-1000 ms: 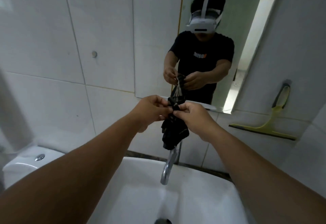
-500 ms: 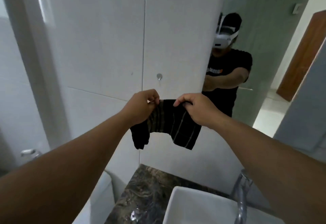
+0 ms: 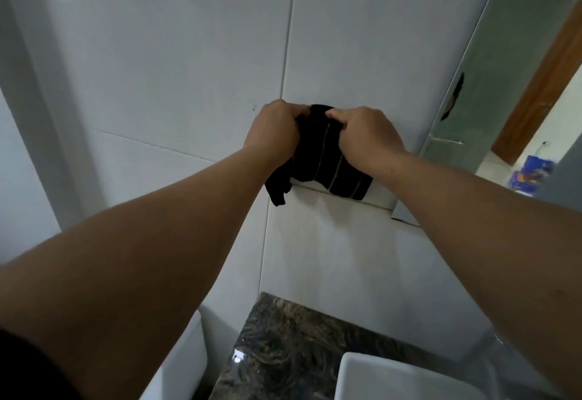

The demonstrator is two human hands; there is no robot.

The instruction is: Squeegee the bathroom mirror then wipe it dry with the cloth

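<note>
Black cloth (image 3: 327,160), crossed by thin pale stripes, is bunched against the white wall tiles (image 3: 189,62) at the centre of the view. The left hand (image 3: 274,135) has its fingers closed on the cloth's upper left edge. The right hand (image 3: 368,138) has its fingers curled shut on the upper right edge, so both hands grip it near the top and the loose part hangs down toward 6 o'clock, one tail drooping at 7 o'clock.

The relation that matters: the mirror (image 3: 491,109) lies at about 3 o'clock from the cloth, its near edge just beside the right hand. The right hand is the nearer one, so a wipe would likely be led rightward by it. The cloth's long axis runs roughly 9 to 3, level with the mirror's lower part. Below, at 6 o'clock, are the dark marbled worktop (image 3: 283,346) and the white basin (image 3: 387,377). No squeegee shows.
</note>
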